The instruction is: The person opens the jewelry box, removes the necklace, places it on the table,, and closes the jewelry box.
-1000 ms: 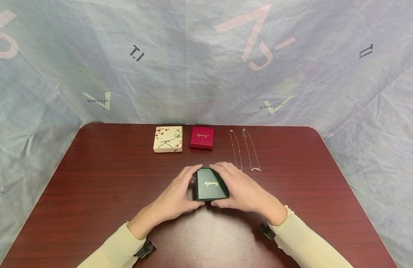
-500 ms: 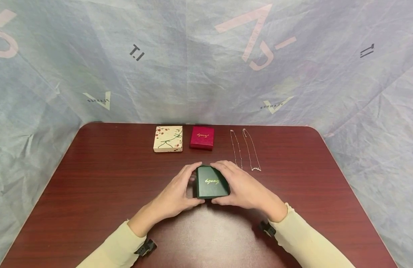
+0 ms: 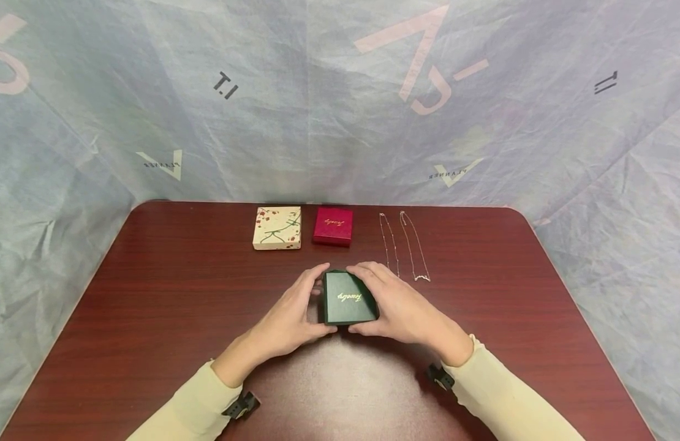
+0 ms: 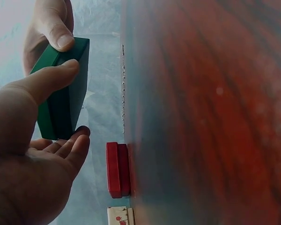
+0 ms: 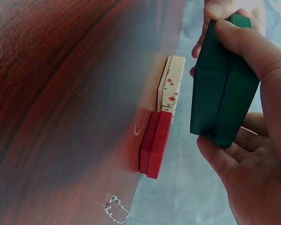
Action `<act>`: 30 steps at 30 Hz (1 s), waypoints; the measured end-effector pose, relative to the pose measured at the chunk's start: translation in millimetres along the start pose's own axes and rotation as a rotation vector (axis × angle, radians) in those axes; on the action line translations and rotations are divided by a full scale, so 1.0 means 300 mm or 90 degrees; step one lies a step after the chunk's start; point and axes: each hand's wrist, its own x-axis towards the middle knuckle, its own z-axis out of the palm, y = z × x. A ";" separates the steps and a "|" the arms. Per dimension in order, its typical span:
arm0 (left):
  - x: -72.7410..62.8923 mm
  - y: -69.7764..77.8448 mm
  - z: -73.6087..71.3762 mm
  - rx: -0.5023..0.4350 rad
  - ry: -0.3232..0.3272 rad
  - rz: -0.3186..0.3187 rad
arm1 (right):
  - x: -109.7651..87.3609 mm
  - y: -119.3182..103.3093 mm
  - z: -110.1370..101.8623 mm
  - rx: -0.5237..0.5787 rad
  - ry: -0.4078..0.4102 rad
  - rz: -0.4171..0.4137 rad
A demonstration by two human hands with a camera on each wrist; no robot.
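A dark green jewelry box point(image 3: 348, 300) with gold "Jewelry" lettering is held level in both hands near the middle of the table. My left hand point(image 3: 285, 315) grips its left side, thumb at the near edge and fingers at the far edge. On the other side, my right hand point(image 3: 403, 309) grips it the same way, covering the right part of the lid. Both wrist views show the green box point(image 5: 225, 79) raised off the tabletop with its lid on. The fingertips at its far edge are partly hidden in the head view.
Toward the back stand a cream box point(image 3: 277, 228) with a floral print and a red jewelry box point(image 3: 332, 226). Right of them lie two thin necklaces, one with a pendant point(image 3: 421, 278). Behind the wooden table point(image 3: 152, 294) hangs a printed grey cloth point(image 3: 318, 122).
Both hands and the green box have shifted very slightly away from the body. The grip looks the same, and the other boxes and necklaces have stayed put.
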 end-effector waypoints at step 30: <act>-0.001 -0.008 -0.001 -0.026 0.000 -0.006 | 0.003 -0.004 -0.012 0.012 -0.006 0.010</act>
